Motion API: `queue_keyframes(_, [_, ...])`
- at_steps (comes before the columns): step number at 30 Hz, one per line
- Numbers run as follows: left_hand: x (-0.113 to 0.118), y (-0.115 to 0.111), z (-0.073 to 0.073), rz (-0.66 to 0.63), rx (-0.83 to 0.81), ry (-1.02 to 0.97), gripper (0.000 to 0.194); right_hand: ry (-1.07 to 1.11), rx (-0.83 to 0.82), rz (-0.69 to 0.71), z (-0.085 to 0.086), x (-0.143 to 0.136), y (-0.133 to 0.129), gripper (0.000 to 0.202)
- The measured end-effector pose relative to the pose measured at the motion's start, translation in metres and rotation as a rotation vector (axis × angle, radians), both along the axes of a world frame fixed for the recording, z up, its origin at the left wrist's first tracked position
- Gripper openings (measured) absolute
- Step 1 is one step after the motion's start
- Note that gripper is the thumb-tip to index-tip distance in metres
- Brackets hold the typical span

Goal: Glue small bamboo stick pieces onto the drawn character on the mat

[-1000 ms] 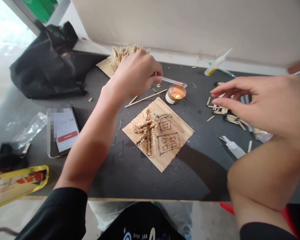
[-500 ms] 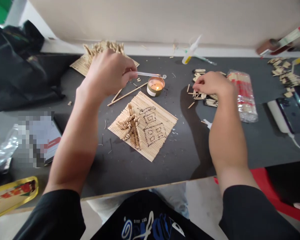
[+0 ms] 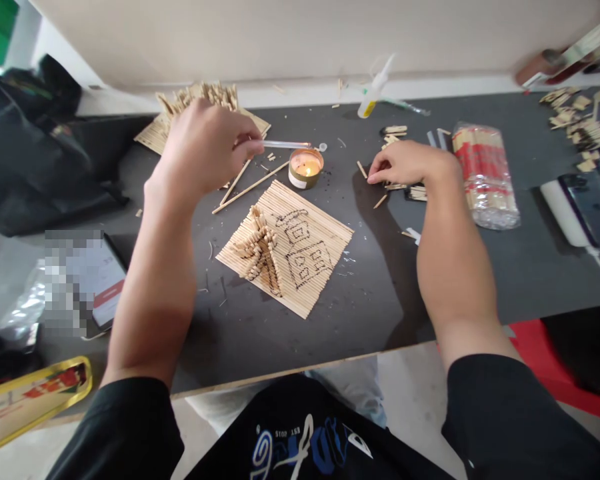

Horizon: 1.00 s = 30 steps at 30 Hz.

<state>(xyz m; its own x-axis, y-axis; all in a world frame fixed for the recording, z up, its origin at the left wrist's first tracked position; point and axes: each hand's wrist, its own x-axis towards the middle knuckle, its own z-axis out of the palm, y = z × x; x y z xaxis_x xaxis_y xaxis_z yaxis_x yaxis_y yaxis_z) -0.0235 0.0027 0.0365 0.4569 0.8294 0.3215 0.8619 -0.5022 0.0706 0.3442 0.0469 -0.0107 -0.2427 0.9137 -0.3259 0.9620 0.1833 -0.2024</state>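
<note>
Two hands out over the dark surface, head view. Left hand: fingers closed on the near end of a thin clear stick, held roughly level, far end by the rim of a lit tin candle; gripping that far back presumably keeps my skin off the flame while the tip gets the heat. Right hand: fingers bent, thumb and index close together, low at the edge of a pile of short sticks; can't tell if they grip one. One loose stick is just beside the fingertips. Stick mat lies between my forearms, turned cornerwise, inked outlines on its right part, built-up stick piece standing on its left part; central spot likely puts it in reach of both hands, and the candle just beyond it makes for a short carry. Second mat behind my left hand, bearing upright sticks. Glue bottle upright near the wall, probably parked out of the way. Wrapped stick bundle beside my right wrist, handy as spare stock, I'd guess.
</note>
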Motion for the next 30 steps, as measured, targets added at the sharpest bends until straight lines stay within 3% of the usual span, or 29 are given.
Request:
queue_keyframes(3, [-0.001,0.001,0.000,-0.009,-0.004,-0.007,0.020,0.036,-0.032,0.034,0.004,0.003,0.003,0.053])
queue_keyframes(8, [0.001,0.002,-0.003,0.012,-0.049,-0.052,0.020,0.252,0.029,-0.009,0.006,0.017,0.003,0.009])
queue_keyframes(12, [0.001,0.004,-0.005,0.055,-0.073,-0.068,0.021,0.146,0.029,0.001,0.005,0.018,0.003,0.016])
queue_keyframes(20, [-0.001,0.008,-0.007,0.013,-0.095,-0.111,0.023,0.081,-0.002,0.041,0.005,0.003,0.003,0.012])
queue_keyframes(25, [-0.002,0.009,-0.008,-0.007,-0.080,-0.136,0.021,0.347,-0.134,0.041,0.014,0.006,-0.006,0.018])
queue_keyframes(28, [-0.002,0.008,-0.006,-0.003,-0.080,-0.130,0.020,0.561,-0.225,-0.061,0.020,0.011,-0.012,0.031])
queue_keyframes(30, [-0.002,0.007,-0.005,0.008,-0.086,-0.115,0.021,0.493,-0.149,-0.152,0.019,0.016,-0.010,0.032])
